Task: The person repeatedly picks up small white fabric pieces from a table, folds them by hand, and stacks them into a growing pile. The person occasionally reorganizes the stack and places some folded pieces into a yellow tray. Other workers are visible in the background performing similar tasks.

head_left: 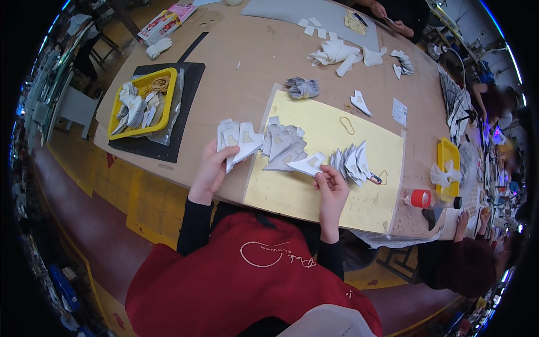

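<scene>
- Head view: a broad brown-topped table fills the middle; a pale yellow rectangular sheet lies along its near edge.
- Around it is a workroom with a yellow and dark-red floor; another person's hands are at the table's far edge.
- Near the table's left edge, a yellow plastic tray holds white pieces and rubber bands.
- Lettering shows on the dark-red cloth apron; a clear bottle with a red label lies near the table's right edge.
- The left hand clamps a fan of white cut pieces beyond the sheet's left edge.
- The right hand pinches one white pointed piece with a cutout over the sheet; its tip points left, long axis roughly left to right.
</scene>
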The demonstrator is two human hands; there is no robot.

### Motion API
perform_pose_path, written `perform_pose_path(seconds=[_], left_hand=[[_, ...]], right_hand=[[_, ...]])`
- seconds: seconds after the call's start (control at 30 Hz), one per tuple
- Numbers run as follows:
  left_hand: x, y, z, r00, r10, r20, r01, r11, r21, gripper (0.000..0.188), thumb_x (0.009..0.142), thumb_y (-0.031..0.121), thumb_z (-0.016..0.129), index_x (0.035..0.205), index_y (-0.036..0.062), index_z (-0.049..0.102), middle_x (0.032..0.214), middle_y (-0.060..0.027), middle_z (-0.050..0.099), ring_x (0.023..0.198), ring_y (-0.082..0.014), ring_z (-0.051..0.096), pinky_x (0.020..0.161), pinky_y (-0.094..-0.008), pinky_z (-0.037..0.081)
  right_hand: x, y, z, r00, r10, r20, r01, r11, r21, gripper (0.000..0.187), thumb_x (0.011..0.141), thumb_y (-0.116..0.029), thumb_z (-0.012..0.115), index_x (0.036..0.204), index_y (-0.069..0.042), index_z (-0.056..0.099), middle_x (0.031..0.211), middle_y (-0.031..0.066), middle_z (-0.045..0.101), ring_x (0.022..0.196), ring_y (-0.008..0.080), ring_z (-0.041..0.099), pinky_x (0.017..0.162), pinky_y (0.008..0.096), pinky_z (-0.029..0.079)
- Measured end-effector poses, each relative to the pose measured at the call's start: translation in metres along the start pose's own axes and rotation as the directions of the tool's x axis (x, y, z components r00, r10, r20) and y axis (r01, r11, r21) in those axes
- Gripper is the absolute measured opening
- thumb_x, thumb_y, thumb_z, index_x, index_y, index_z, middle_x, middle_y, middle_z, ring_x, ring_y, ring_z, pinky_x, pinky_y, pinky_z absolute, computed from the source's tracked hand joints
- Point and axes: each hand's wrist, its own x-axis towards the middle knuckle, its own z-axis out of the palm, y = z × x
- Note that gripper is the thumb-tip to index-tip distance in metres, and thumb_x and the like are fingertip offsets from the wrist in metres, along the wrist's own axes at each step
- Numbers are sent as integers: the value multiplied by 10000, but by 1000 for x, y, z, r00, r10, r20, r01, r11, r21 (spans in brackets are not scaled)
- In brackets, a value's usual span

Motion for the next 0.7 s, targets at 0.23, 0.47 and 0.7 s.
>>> perform_pose_path(seconds=[0.23,0.47,0.7], left_hand=[[-2,-15,29,992,-60,112,52,996,67,453,891,11,643,1318,-55,506,1209,-120,642,1084,-181,644,924,-300,529],[-8,-36,56,949,-154,276,128,986,111,506,942,51,594,1409,-26,413,1337,-138,572,1140,-211,628,938,-302,517],[-9,-26,65,886,-204,416,266,959,-97,541,1010,82,458,1503,39,239,1383,-187,524,1211,-295,597,1005,-385,520]], right_hand=[[3,-12,19,965,-189,183,257,822,-508,293,879,-22,682,1169,3,649,1158,116,641,796,145,639,731,258,520],[0,-9,20,976,-117,184,148,976,-162,274,877,4,698,1136,68,636,997,76,657,792,111,614,711,234,501],[2,-25,-9,983,-122,-141,116,992,-48,267,904,4,679,1154,85,631,890,49,623,746,91,596,679,207,483]])
